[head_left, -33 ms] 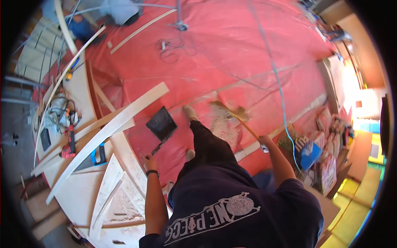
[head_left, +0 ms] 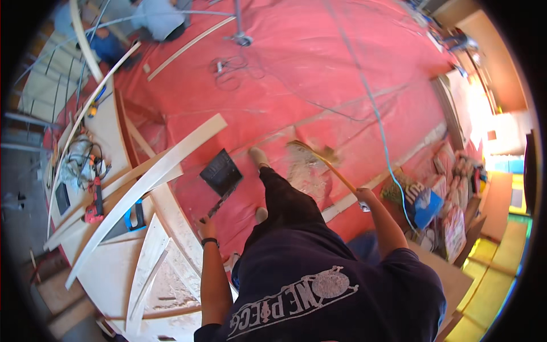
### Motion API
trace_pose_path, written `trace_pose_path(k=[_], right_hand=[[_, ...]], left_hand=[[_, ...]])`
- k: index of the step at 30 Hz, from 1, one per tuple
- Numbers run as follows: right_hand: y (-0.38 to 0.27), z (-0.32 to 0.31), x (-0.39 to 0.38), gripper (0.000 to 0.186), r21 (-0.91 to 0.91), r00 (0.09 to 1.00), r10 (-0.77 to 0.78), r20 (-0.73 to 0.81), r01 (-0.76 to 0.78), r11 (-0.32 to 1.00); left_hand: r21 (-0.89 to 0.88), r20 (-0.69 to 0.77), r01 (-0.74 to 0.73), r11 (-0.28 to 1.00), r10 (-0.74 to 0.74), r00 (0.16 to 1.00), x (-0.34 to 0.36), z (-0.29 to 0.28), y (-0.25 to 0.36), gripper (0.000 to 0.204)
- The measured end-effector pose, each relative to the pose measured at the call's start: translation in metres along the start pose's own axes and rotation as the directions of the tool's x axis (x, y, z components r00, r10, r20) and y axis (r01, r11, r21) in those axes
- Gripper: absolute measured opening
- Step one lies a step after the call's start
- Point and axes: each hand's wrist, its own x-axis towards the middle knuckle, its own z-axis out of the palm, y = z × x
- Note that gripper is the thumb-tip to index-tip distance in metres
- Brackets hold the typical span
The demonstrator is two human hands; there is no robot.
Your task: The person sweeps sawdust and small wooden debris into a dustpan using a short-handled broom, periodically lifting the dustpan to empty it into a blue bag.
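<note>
My left hand (head_left: 206,227) is closed on the handle of a black dustpan (head_left: 221,172), whose pan is over the red floor sheet beside my left foot. My right hand (head_left: 363,196) grips the orange handle of a broom (head_left: 333,168); its blurred head lies to the right of my left foot, on a patch of pale dust and debris (head_left: 305,174). A curved pale wooden strip (head_left: 148,182) rests across the workbench on my left, near that hand.
On the left bench (head_left: 106,256) are a red power tool (head_left: 94,205), a blue-handled saw (head_left: 135,215) and cables. People (head_left: 154,20) are at the upper left by metal framing. A hose (head_left: 379,125) crosses the red sheet (head_left: 296,68). Bags (head_left: 433,205) and boards line the right.
The background has shifted slightly in the view. My hands, the broom and the dustpan stay almost where they were, with both grips unchanged.
</note>
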Motion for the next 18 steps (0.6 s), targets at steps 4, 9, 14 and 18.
trace_pose_path(k=[4, 9, 14, 18], right_hand=[[0.071, -0.001, -0.080, 0.037, 0.175, 0.987, -0.068, -0.145, 0.093, 0.980], [0.116, -0.001, -0.121, 0.039, 0.404, 0.980, -0.080, -0.185, 0.150, 0.902], [0.123, -0.013, -0.092, 0.038, 0.463, 0.961, -0.071, -0.268, 0.193, 0.865], [0.132, -0.032, -0.062, 0.034, 0.664, 0.962, 0.046, -0.271, 0.152, 0.732]], left_hand=[[-0.063, -0.002, -0.166, 0.984, 0.166, 0.986, -0.038, 0.004, -0.033, 0.039], [-0.034, 0.036, -0.176, 0.984, 0.177, 0.984, -0.077, -0.004, -0.042, 0.038], [-0.036, -0.041, -0.258, 0.966, 0.256, 0.966, -0.081, -0.005, -0.080, 0.039], [-0.056, 0.064, -0.163, 0.985, 0.166, 0.984, -0.122, -0.003, -0.089, 0.039]])
